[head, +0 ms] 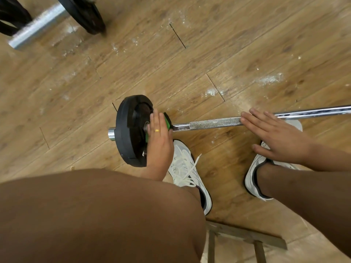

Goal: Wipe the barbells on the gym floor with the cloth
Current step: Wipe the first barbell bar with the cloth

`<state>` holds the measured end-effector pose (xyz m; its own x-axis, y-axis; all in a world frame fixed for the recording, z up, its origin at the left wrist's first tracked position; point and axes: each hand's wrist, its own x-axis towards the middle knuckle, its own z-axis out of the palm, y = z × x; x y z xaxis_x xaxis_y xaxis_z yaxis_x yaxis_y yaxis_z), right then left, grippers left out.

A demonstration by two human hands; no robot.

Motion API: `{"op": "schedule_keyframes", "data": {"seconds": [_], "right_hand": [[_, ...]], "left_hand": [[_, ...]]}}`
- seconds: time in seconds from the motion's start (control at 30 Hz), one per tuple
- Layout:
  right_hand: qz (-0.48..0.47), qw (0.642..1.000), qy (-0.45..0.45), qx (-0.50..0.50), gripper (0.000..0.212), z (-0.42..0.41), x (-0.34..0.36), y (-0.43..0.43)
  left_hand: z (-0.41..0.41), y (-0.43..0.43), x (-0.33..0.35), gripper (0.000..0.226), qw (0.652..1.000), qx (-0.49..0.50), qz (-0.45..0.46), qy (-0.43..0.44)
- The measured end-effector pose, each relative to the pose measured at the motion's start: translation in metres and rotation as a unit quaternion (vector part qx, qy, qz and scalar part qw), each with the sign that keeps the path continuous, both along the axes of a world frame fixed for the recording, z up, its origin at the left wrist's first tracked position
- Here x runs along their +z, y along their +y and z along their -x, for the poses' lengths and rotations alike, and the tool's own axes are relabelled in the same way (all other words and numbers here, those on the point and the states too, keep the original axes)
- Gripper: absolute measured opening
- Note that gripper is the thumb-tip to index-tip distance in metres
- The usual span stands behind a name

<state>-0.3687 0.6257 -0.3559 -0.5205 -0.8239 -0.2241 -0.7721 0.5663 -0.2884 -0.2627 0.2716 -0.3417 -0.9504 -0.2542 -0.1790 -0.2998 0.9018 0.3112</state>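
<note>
Hands flat, we work the near barbell (214,123), which lies across the floor from 9 to 3 o'clock, just ahead of our white shoes (187,171). Our left hand (158,141), fingers straight and together, presses what we take to be the green cloth (167,121) against the inner face of the black plate (129,130) at the bar's 9 o'clock end. Nothing is gripped; the palm simply pushes the cloth onto the plate. Our right hand (275,135) lies spread and relaxed on the knurled steel toward 3 o'clock, holding nothing. It is most likely there to stop the bar rolling while the other hand rubs. Wood-effect floor (171,63) planks run under everything, streaked with white dust (269,78) at 1 and 2 o'clock. A second barbell (38,25), blurred, sits at 11 o'clock; whether it has been wiped we cannot tell. A grey metal frame (247,236) edges in at 5 o'clock.
</note>
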Motion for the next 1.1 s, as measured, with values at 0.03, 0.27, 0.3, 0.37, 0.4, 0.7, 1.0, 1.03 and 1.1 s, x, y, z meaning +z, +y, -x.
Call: {"op": "schedule_keyframes", "data": {"seconds": [0.03, 0.27, 0.3, 0.37, 0.4, 0.7, 1.0, 1.03, 1.1], "right_hand": [[0.002, 1.000, 0.000, -0.002, 0.076, -0.001, -0.001, 0.000], [0.004, 1.000, -0.001, 0.014, 0.079, -0.002, 0.002, 0.005], [0.006, 1.000, 0.000, 0.016, 0.079, -0.004, 0.001, 0.006], [0.010, 1.000, -0.001, 0.014, 0.079, -0.007, 0.000, 0.004], [0.011, 1.000, -0.004, 0.011, 0.079, -0.006, 0.000, 0.003], [0.007, 1.000, 0.000, 0.005, 0.079, -0.006, -0.002, 0.003], [0.004, 1.000, 0.003, -0.009, 0.078, 0.006, 0.000, -0.002], [0.004, 1.000, 0.003, -0.009, 0.078, 0.008, 0.000, -0.003], [0.005, 1.000, 0.002, -0.010, 0.078, 0.011, -0.001, -0.004]], "left_hand": [[0.010, 0.000, 0.000, 0.057, 1.000, 0.009, -0.002, -0.001], [-0.029, 0.002, 0.002, 0.063, 0.998, -0.014, -0.061, 0.022], [-0.023, 0.000, 0.002, 0.061, 0.998, -0.013, -0.058, 0.021], [-0.001, -0.001, 0.005, 0.058, 0.999, 0.001, -0.036, 0.005], [0.008, -0.002, 0.006, 0.057, 1.000, 0.003, -0.018, -0.005], [-0.025, 0.001, 0.005, 0.065, 0.998, 0.036, -0.057, 0.003], [0.019, -0.004, 0.001, 0.052, 0.996, 0.061, -0.058, 0.029], [0.013, -0.003, 0.000, 0.053, 0.996, 0.057, -0.066, 0.036], [-0.002, -0.002, 0.000, 0.055, 0.994, 0.041, -0.090, 0.043]]}}
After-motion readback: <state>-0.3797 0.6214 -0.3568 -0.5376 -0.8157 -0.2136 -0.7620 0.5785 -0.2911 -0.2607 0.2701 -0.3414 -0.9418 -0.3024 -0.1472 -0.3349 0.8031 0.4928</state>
